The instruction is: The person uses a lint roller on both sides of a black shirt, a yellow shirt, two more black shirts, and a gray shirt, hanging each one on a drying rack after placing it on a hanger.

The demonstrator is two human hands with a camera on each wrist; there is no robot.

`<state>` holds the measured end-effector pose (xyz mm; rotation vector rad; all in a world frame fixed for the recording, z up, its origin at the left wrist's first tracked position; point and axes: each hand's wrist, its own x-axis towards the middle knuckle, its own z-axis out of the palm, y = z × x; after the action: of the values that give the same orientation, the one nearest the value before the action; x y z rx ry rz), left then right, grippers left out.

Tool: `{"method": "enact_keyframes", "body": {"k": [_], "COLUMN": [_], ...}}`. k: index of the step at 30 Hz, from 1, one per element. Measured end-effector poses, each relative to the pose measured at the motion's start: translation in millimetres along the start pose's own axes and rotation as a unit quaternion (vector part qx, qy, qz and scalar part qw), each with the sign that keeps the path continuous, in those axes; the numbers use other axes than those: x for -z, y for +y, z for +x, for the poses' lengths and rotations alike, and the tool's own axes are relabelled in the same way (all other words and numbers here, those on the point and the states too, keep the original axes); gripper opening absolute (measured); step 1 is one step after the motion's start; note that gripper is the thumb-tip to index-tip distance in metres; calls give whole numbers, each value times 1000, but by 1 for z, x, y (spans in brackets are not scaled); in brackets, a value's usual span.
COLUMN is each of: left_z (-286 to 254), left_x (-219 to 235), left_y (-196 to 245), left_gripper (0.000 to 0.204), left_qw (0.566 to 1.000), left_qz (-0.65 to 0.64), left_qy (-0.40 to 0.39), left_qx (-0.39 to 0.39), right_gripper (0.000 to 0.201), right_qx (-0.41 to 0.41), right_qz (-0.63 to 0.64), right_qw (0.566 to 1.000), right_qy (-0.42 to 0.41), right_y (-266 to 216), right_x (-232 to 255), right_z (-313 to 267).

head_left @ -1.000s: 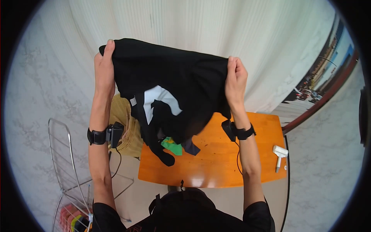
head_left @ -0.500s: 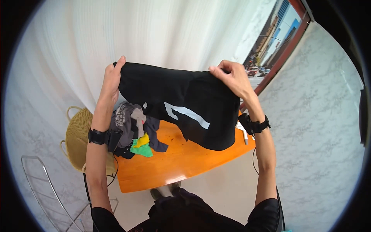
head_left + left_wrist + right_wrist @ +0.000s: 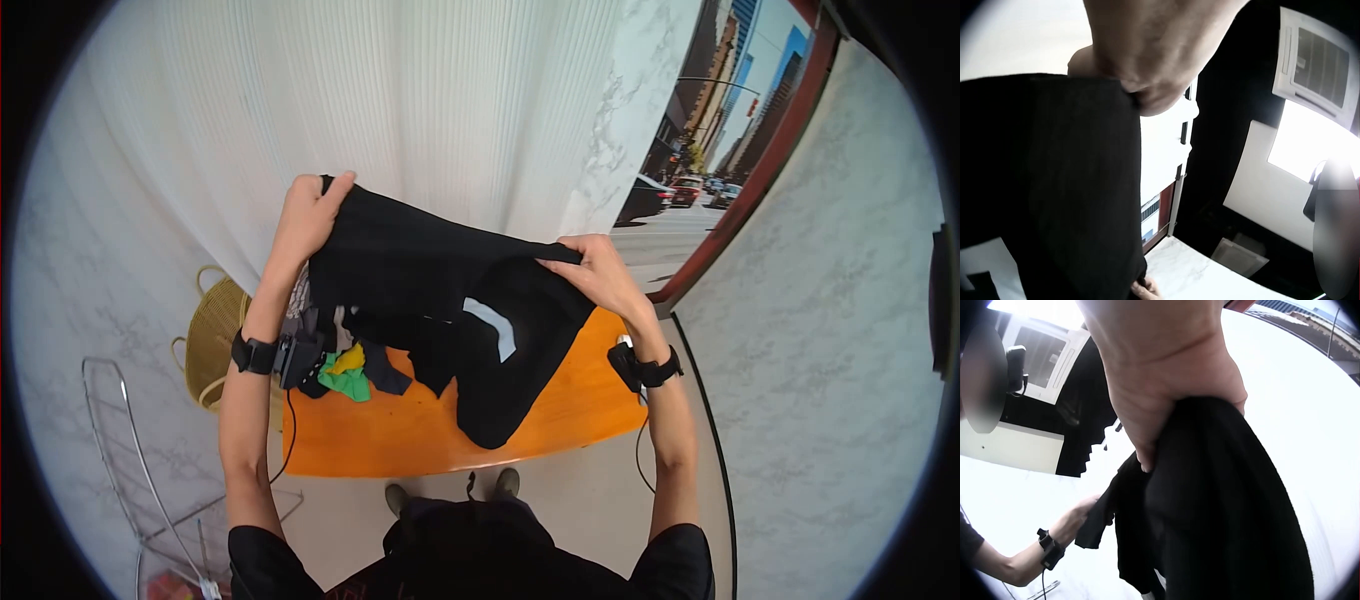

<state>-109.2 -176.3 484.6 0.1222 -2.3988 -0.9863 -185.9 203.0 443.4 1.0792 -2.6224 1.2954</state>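
A black T-shirt (image 3: 420,250) with a white printed shape on it hangs stretched between both hands. My left hand (image 3: 308,215) pinches its upper left corner, thumb on top. At the upper right edge my right hand (image 3: 600,272) grips the cloth, a little lower than the left. In the right wrist view the black cloth bunches under the palm of the right hand (image 3: 1172,394) and falls in folds. From the left wrist the shirt's flat side shows below the left hand (image 3: 1147,62). Its lower end hangs over the table in the head view.
Several crumpled clothes, among them a green and yellow piece (image 3: 346,380), lie on the left of the orange wooden table (image 3: 400,450). A woven basket (image 3: 215,345) stands left of it, a metal rack (image 3: 130,450) nearer. Behind hangs a white curtain (image 3: 430,100).
Both hands have come down with the shirt, the right one the more, so its top edge slants down to the right. The head view has shifted, and the shirt's lower part has swung.
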Motion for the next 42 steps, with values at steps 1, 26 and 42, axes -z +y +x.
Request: {"method": "enact_keyframes", "body": {"k": [1,26,42], "left_z": [-2,-75,59], "left_x": [-8,-8,-197], "left_y": [4,79,-151], "left_gripper": [56,41,47], "left_qw": [1000,957,981], "left_qz": [-1,-290,-118], "left_qy": [-4,20,-153], "left_qx": [-14,14,-10], "right_gripper": [24,37,51], "right_qx": [15,11,-139], "right_qz": [43,76,-134], "right_qw": [999,997,979], "right_qy": [3,2,-70], "right_y": [12,-2,214], "right_x": [3,104,-20], "right_z": [-3,-48,103]}}
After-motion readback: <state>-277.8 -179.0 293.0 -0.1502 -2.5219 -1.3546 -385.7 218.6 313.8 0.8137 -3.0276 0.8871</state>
